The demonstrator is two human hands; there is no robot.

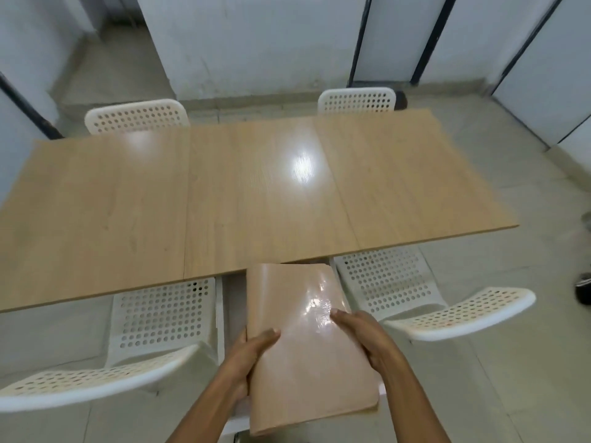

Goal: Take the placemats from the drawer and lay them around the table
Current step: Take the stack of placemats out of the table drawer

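A stack of glossy tan placemats (300, 362) is held flat in front of me, its far end reaching just over the near edge of the wooden table (224, 193). My left hand (252, 350) grips the stack's left edge with the thumb on top. On the right edge, my right hand (361, 330) holds on with fingers over the top. The tabletop carries nothing. No drawer is in view.
Four white perforated chairs stand around the table: two near ones (160, 318) (399, 282) on either side of me and two far ones (137, 118) (356, 100). White walls with dark frames lie beyond. Dark objects (583, 292) sit on the floor at the right.
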